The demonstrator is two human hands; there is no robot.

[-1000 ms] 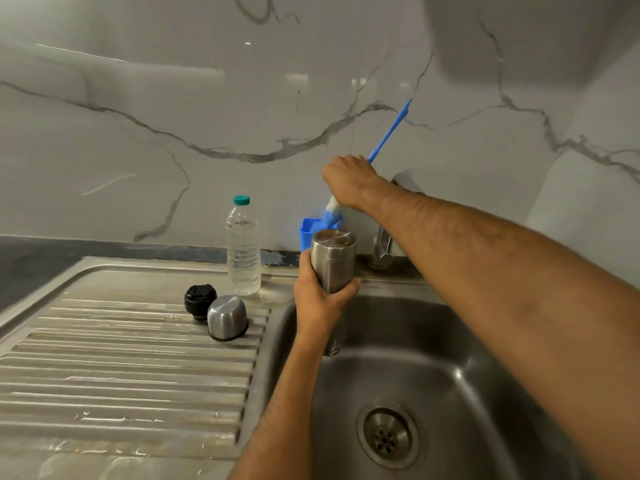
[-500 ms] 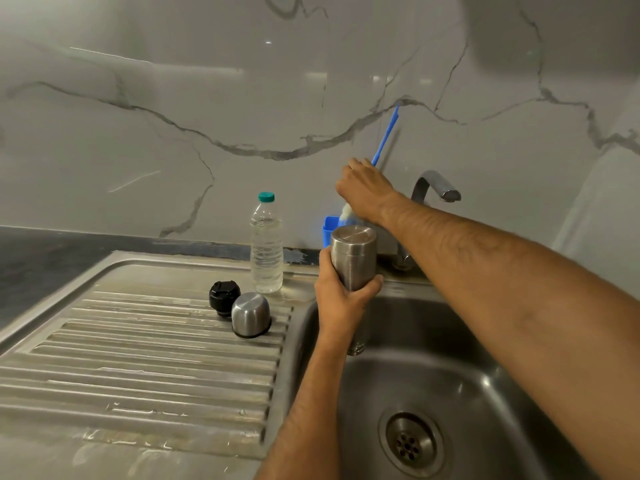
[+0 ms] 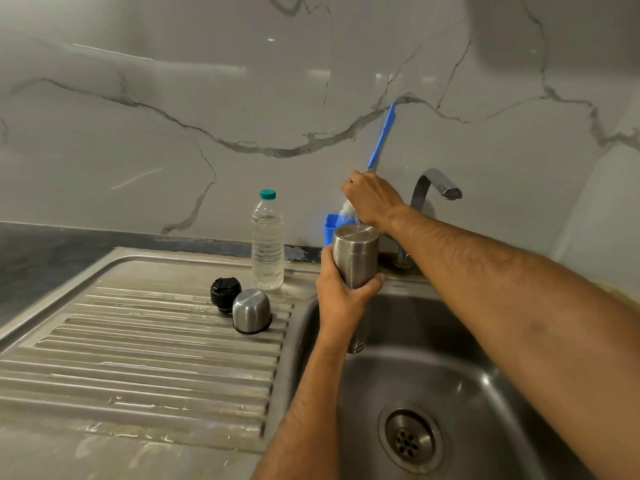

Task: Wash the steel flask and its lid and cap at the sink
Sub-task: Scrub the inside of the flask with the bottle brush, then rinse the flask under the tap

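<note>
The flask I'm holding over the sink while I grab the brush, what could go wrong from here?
1. Your left hand alone grips the flask, apparently upside down above the basin; if wet, it could slip and bang into the sink.
2. Your right hand is pulling the long blue brush from the blue holder; the holder could tip.
3. The steel cap and black lid sit near the drainboard's edge; an elbow could knock them in.

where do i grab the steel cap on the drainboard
Grip the steel cap round its rounded side walls, coming from above. It sits mouth-down on the drainboard, dome up, so the rim is out of reach. The black lid sits close behind on its left, so the front and right sides look freer for the fingers.
</note>
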